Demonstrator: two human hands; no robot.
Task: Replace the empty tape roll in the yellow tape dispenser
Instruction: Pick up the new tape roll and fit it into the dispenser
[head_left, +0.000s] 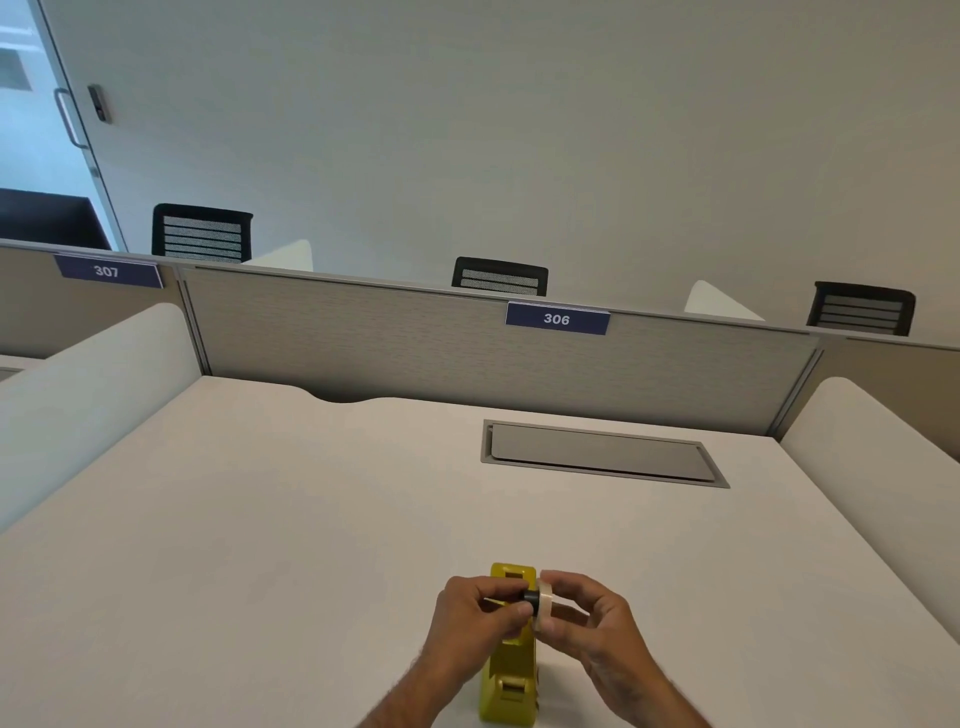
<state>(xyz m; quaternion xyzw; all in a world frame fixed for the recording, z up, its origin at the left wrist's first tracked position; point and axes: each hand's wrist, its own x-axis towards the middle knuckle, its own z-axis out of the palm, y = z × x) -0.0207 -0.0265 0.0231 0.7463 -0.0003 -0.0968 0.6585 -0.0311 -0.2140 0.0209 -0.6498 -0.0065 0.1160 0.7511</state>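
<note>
Tape roll (545, 607) sits pinched in our right hand (587, 618) just above the yellow dispenser (511, 675) on the desk (260, 519), while our left hand (478, 613) grips the black core (530, 597), whose axis runs sideways into the roll.

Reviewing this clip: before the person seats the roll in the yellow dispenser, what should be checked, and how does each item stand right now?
1. Left hand grips the black hub: ok.
2. Right hand holds the tape roll: ok.
3. Hub fully pushed into the roll: not ok, hub shows beside the roll.
4. Yellow dispenser upright on the desk: ok.
5. Dispenser cradle free of the old roll: cannot tell, hands cover it.
6. Loose tape end faces the cutter: cannot tell.
</note>
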